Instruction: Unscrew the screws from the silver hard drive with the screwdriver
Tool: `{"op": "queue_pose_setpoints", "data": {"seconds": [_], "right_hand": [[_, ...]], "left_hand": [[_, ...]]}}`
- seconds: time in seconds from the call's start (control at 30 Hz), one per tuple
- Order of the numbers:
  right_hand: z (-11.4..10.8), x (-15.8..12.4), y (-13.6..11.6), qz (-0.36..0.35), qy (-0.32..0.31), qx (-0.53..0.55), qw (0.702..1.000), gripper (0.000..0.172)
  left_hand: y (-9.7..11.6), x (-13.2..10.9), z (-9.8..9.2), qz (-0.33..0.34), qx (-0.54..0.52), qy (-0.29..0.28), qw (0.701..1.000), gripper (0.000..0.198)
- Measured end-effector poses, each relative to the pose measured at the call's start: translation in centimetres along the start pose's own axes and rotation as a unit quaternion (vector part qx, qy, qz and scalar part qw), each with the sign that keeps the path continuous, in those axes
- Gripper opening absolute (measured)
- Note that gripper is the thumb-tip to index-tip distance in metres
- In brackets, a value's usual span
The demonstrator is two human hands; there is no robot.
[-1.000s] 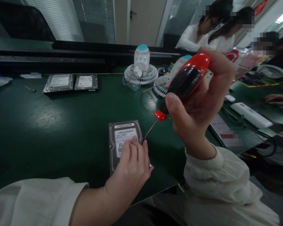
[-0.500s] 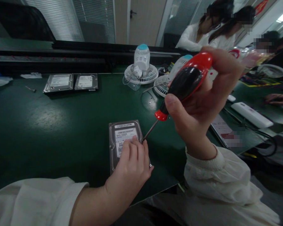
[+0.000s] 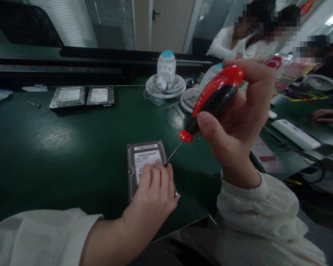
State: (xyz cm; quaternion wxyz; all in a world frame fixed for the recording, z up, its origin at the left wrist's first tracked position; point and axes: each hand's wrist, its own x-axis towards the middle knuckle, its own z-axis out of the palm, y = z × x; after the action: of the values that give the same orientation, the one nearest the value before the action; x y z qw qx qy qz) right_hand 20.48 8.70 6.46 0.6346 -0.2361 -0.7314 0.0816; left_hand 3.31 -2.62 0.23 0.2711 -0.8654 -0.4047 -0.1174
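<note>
A hard drive [image 3: 131, 159] lies label up on the green table. My left hand [image 3: 155, 183] is closed over its right side, fingers across the label and fingertips near the right edge. In my right hand [image 3: 238, 118] is a red and black screwdriver [image 3: 211, 101], gripped by its handle with the thumb along the lower side. Its thin shaft slants down to the left, and the tip meets the drive's right edge beside my left fingertips. Those fingers partly hide the contact. A small round screw or hole shows at the drive's lower right corner.
Two more hard drives, a left one [image 3: 68, 96] and a right one [image 3: 100, 96], lie at the back left. Small white fans [image 3: 166, 74] stand behind the screwdriver. To the right are a phone [image 3: 263, 155], a white power strip [image 3: 295, 133] and another person's hand [image 3: 326, 115].
The screwdriver handle has turned about its axis, bringing a red stripe to the upper left side. My right fingers have shifted with it. My left hand stays on the drive.
</note>
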Motion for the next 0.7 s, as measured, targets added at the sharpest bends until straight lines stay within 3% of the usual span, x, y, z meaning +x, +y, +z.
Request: {"op": "queue_pose_setpoints", "data": {"seconds": [0.47, 0.7], "right_hand": [[0.38, -0.08, -0.10, -0.014, 0.033, -0.005, 0.999, 0.048], [0.38, 0.32, 0.84, -0.050, 0.089, -0.018, 0.995, 0.045]], "left_hand": [[-0.10, 0.07, -0.08, 0.005, 0.005, 0.002, 1.000, 0.062], [-0.11, 0.07, -0.17, 0.008, 0.001, 0.003, 1.000, 0.062]]}}
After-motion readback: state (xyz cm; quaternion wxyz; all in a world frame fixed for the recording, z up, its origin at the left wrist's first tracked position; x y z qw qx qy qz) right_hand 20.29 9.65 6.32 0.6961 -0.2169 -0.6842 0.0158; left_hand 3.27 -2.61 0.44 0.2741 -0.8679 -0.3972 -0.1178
